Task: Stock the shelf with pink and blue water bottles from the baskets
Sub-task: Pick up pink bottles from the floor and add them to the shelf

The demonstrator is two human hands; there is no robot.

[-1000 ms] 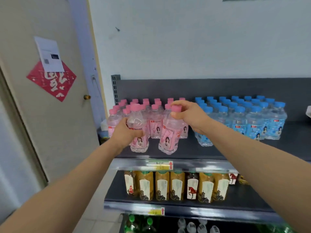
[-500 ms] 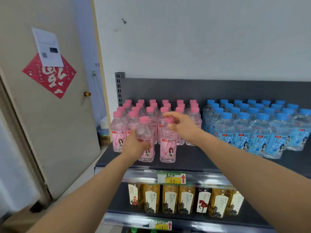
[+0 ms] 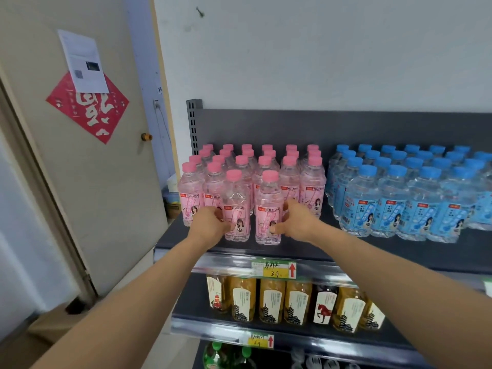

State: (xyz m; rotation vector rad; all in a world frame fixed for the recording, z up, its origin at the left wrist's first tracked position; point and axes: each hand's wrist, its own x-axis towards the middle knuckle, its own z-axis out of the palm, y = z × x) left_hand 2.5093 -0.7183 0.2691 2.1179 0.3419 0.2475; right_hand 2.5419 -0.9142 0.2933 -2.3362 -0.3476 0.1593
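Observation:
Two pink-capped bottles stand upright at the front of the dark top shelf. My left hand grips the lower body of the left pink bottle. My right hand wraps the lower body of the right pink bottle. Behind them stand several rows of pink bottles. To the right is a block of blue-capped bottles. No basket is in view.
The shelf below holds amber drink bottles behind a yellow price tag. Green-capped bottles sit lower still. A beige door with a red paper diamond is on the left, a white wall behind.
My right hand has dropped from the cap of the right pink bottle to its lower body. Both front bottles now stand on the shelf. The camera has tilted so the shelf sits lower.

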